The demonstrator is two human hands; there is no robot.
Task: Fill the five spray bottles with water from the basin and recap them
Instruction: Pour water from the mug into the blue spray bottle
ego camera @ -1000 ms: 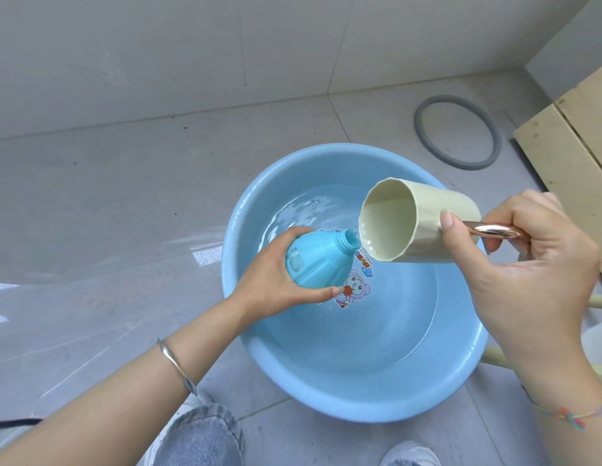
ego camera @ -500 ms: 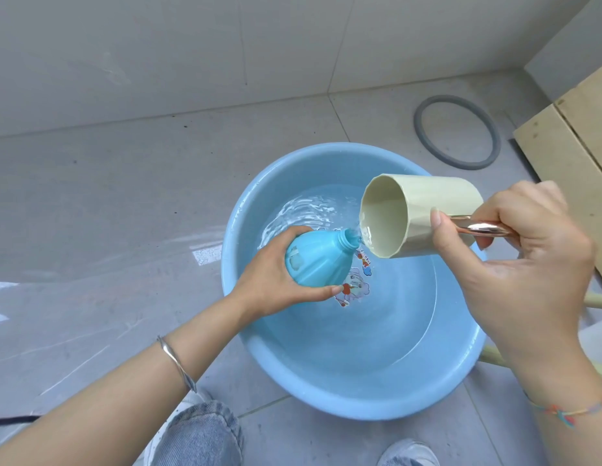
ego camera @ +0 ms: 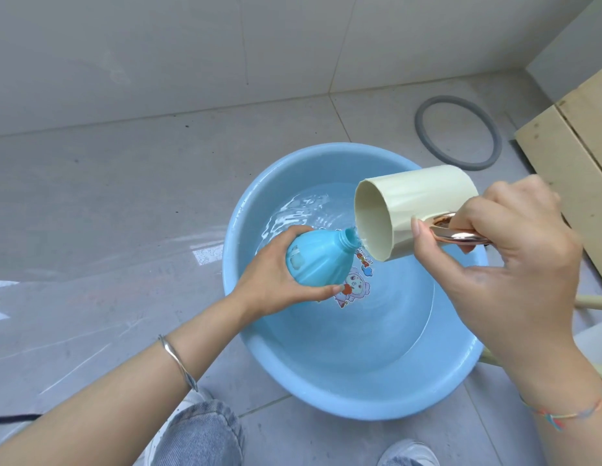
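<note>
Water runs from the lip of a cream cup [ego camera: 417, 210] into the open neck of a blue spray bottle [ego camera: 318, 258], both held over a light blue basin [ego camera: 326, 395] that stands on the grey tiled floor [ego camera: 124, 196]. The left hand [ego camera: 276, 280] has its grip clamped round the bottle's rounded body, thumb along the near side and fingers wrapped behind, so the bottle lies tilted with its uncapped neck pointing up and away from the palm toward the cup. The right hand [ego camera: 514, 264] has its grip closed on the cup's shiny rose-gold handle [ego camera: 457, 235], thumb pressed along the top of it, and the cup is tipped almost onto its side, mouth facing the left hand, its lower rim touching or just beside the bottle's neck. Beneath both grips the basin holds shallow, rippling water, with a cartoon sticker [ego camera: 353, 284] on its bottom showing just beyond the left thumb. A silver bangle [ego camera: 178, 361] circles the left wrist and a coloured thread bracelet [ego camera: 568, 413] the right. Beyond the right hand, a grey ring [ego camera: 424, 136] lies on the floor, near a pale wooden board [ego camera: 568, 163].
</note>
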